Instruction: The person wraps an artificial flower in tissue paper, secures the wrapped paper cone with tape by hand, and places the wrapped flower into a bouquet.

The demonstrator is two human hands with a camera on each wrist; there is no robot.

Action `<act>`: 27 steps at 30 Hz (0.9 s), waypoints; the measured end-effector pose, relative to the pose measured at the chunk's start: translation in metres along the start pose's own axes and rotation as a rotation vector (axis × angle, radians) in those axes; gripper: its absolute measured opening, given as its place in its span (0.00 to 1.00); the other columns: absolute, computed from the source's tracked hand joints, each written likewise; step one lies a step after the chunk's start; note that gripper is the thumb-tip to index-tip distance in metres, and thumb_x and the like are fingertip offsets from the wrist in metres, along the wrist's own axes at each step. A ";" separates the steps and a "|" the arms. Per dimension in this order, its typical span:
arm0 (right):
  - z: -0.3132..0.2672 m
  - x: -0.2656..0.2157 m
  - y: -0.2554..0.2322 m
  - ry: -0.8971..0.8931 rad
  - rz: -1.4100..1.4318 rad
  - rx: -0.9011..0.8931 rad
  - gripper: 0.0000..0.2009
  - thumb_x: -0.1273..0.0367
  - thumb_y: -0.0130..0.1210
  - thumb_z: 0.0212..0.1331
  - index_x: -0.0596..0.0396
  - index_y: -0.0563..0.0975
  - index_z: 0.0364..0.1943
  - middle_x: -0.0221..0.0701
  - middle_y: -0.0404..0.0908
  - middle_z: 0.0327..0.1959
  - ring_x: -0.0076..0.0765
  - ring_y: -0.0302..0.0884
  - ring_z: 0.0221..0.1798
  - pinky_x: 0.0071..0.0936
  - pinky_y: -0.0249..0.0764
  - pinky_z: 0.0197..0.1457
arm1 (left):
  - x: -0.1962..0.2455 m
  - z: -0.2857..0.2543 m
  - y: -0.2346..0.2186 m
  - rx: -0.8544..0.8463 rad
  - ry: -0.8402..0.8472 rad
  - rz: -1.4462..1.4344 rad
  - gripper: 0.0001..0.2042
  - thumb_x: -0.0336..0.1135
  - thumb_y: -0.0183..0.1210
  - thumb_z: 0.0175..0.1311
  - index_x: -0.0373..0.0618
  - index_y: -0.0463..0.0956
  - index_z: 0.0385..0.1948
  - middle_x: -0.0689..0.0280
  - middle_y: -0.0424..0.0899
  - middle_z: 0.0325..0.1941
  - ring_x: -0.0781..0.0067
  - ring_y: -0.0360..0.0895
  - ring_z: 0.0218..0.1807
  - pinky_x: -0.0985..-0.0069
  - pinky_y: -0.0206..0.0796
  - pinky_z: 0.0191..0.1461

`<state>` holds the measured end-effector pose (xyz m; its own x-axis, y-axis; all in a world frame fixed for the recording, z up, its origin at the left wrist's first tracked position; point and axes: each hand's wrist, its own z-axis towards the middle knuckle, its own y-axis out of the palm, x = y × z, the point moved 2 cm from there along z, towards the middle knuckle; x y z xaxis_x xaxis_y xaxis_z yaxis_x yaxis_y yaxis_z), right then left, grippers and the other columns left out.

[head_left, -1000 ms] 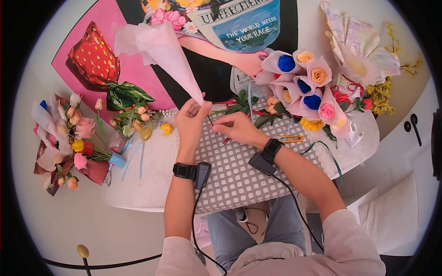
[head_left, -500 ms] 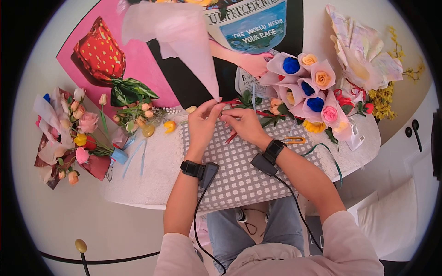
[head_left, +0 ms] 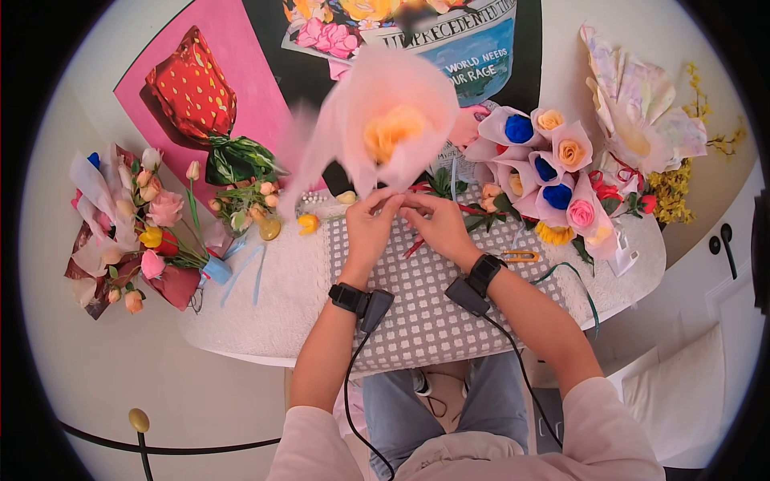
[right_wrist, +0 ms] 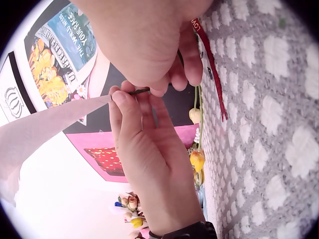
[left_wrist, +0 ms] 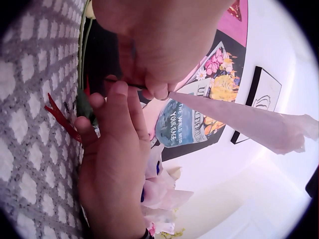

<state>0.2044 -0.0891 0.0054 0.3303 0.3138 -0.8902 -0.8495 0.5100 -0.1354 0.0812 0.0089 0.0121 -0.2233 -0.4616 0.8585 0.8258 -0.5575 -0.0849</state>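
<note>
A peach-orange rose (head_left: 393, 132) sits inside a pale pink paper cone (head_left: 425, 92), its mouth turned toward the head camera. My left hand (head_left: 370, 228) pinches the narrow base of this wrapped rose between thumb and fingers. Just below, the fingertips of my right hand (head_left: 437, 228) pinch its thin dark stem (right_wrist: 139, 91). Both hands meet above the grey and white checked cloth (head_left: 433, 321). In the left wrist view, the paper tapers to a point at the left fingertips.
Several wrapped roses (head_left: 570, 152) lie at the right, near a yellow clip (head_left: 521, 256) and a green ribbon (head_left: 589, 293). A mixed bouquet (head_left: 164, 207) stands at the left. A yellow tulip head (head_left: 308, 224) and red ribbon (right_wrist: 214, 69) lie near the hands.
The paper cone has swung from leaning up and left to facing the head camera, bringing the rose into sight. Both hands have shifted slightly right and drawn closer together.
</note>
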 end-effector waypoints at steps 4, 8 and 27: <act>-0.004 -0.009 -0.004 0.088 -0.002 -0.014 0.14 0.73 0.60 0.63 0.60 0.82 0.53 0.34 0.88 0.36 0.23 0.83 0.26 0.24 0.77 0.26 | -0.026 -0.006 -0.004 0.058 -0.019 0.118 0.09 0.29 0.62 0.69 0.34 0.84 0.45 0.65 0.88 0.42 0.79 0.82 0.43 0.79 0.73 0.49; -0.009 -0.024 -0.007 -0.192 -0.131 0.054 0.14 0.74 0.59 0.64 0.59 0.83 0.52 0.33 0.87 0.35 0.23 0.84 0.27 0.22 0.76 0.26 | -0.020 -0.014 -0.005 0.051 0.087 0.486 0.10 0.31 0.60 0.71 0.34 0.83 0.45 0.64 0.88 0.43 0.74 0.83 0.46 0.76 0.73 0.52; 0.000 0.002 -0.001 0.022 0.045 -0.019 0.17 0.72 0.61 0.64 0.62 0.79 0.56 0.37 0.88 0.45 0.23 0.82 0.24 0.23 0.76 0.26 | 0.006 -0.003 0.003 0.114 0.020 0.022 0.10 0.30 0.65 0.67 0.35 0.84 0.44 0.66 0.87 0.38 0.80 0.82 0.38 0.81 0.74 0.44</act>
<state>0.2058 -0.0887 0.0034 0.2823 0.3183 -0.9050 -0.8711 0.4802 -0.1028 0.0811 0.0025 0.0151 -0.2134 -0.4872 0.8468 0.8841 -0.4651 -0.0448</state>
